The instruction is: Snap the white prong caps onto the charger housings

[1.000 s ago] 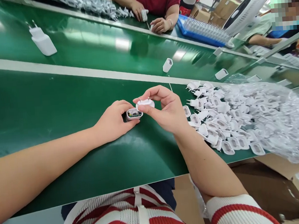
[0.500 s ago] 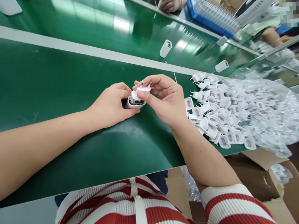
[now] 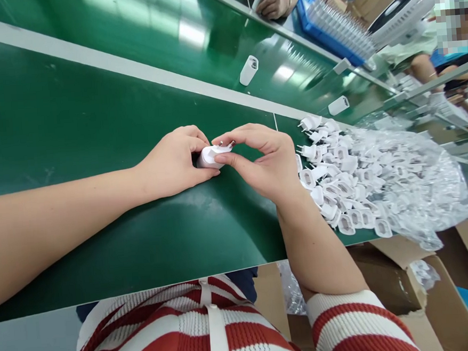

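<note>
My left hand is closed round a white charger housing resting on the green table. A white plug cap with two metal pins sits over the housing's open end, so the inside is hidden. The thumb and fingers of my right hand pinch this cap. Whether the cap is fully seated, I cannot tell. To the right of my right hand lies a pile of white plug caps, partly in a clear plastic bag.
Beyond the pale strip, two white housings lie on a green surface. A person's hand and a blue tray are at the back. Cardboard boxes stand below the table's right edge.
The cap in my right hand has come down onto the housing and now covers its open end, where a circuit board showed. Both far housings appear shifted slightly left.
</note>
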### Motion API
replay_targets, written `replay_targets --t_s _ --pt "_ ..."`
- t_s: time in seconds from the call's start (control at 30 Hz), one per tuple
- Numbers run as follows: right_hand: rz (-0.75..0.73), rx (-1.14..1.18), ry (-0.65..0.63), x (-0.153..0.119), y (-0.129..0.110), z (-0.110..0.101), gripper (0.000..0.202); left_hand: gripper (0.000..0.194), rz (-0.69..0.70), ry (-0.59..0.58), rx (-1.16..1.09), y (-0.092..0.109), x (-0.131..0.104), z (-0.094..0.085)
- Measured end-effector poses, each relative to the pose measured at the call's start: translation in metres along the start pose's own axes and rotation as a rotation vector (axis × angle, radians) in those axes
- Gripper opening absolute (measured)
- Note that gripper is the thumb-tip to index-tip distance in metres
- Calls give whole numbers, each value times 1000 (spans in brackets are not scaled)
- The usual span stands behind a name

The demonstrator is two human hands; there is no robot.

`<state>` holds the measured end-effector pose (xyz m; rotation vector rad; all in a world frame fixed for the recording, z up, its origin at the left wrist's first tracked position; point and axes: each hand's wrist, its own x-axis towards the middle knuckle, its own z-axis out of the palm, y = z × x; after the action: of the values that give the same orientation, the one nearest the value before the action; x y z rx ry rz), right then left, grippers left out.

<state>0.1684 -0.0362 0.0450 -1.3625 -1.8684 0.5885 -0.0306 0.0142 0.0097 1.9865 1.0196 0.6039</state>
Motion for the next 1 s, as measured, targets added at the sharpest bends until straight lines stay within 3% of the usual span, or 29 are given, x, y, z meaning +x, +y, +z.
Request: replay_targets --t_s 0.47,0.77,0.9,1.0 --pt "-32 -271 -47 3 -17 0 12 25 11 18 -20 0 2 2" --pt "-258 -593 -245 33 -33 -8 23 20 61 30 -5 -1 2 3" --pt "-237 -665 -314 39 -40 -5 27 22 114 30 1 -4 2 3" --pt "-143 -565 -266 33 -39 -4 20 23 104 39 1 -4 2 3"
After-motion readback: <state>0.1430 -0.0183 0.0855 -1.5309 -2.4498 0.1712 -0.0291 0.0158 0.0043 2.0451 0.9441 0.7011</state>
